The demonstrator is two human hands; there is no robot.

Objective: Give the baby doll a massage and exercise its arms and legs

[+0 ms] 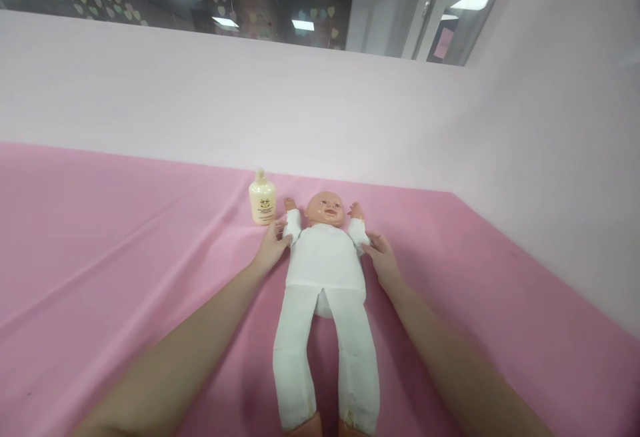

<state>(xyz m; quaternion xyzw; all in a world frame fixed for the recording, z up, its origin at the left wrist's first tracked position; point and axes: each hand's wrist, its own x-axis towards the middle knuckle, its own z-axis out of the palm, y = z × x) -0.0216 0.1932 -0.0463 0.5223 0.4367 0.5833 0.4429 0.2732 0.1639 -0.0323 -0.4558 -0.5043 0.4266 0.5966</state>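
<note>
Nearest the camera, both bare forearms run up from the bottom corners, and the doll's (pixel 325 270) long white cloth legs lie between them, feet at the lower edge and partly cut off.

The doll lies on its back, lengthways on the pink sheet (pixel 125 257), head away from the person, both short arms raised beside the head.

Left hand (pixel 273 247): fingers loosely spread, not closed round anything, tips touching the doll's sleeve at the shoulder. Right hand (pixel 383 257): same posture on the opposite side, fingers extended, tips against the other sleeve and the flank just below it. Neither hand grips; both rest alongside the torso.

Handling, judged from looks: the body and legs appear stuffed cloth, soft and limp, likely light; the head and hands look like hard, smooth plastic. The legs would probably dangle if lifted. Best purchase seems to be under the armpits or round the trunk, just inside the fingertips, with the head supported.

Just beyond the left fingertips stands a cream lotion bottle (pixel 263 200), upright, close to the doll's raised hand but apart from it.

Farthest, a pale pink wall (pixel 320 110) backs the sheet.
</note>
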